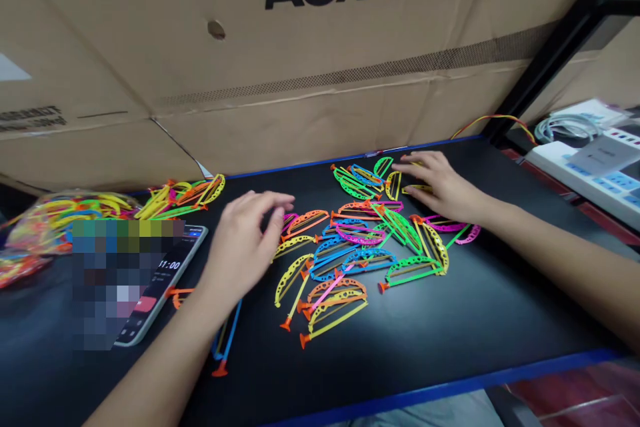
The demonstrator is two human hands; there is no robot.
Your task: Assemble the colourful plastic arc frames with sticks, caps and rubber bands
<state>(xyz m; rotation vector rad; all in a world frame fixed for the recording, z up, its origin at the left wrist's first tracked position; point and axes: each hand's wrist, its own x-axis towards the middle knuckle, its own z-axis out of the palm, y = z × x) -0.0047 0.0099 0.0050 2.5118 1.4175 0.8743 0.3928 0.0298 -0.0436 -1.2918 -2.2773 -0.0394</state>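
Observation:
Small plastic toy bows [360, 234] in several colours lie loosely piled on the black table, many with toy arrows that end in orange suction cups. My left hand [247, 233] is at the left side of the pile, palm down, with a gap between thumb and forefinger and nothing visible in it. Close to its thumb lies an orange bow [307, 220]. My right hand [435, 181] reaches over the far right of the pile, its fingers spread. Under those fingers a yellow bow [417, 189] partly shows; beside them is another small yellow bow [393, 185].
At the left lies a phone [175, 287], near a clear bag [75, 213] of coloured bows and a loose heap [183, 199]. A large cardboard box [320, 80] stands along the back. A white power strip [585, 173] is at the right, beyond a black metal post [545, 60].

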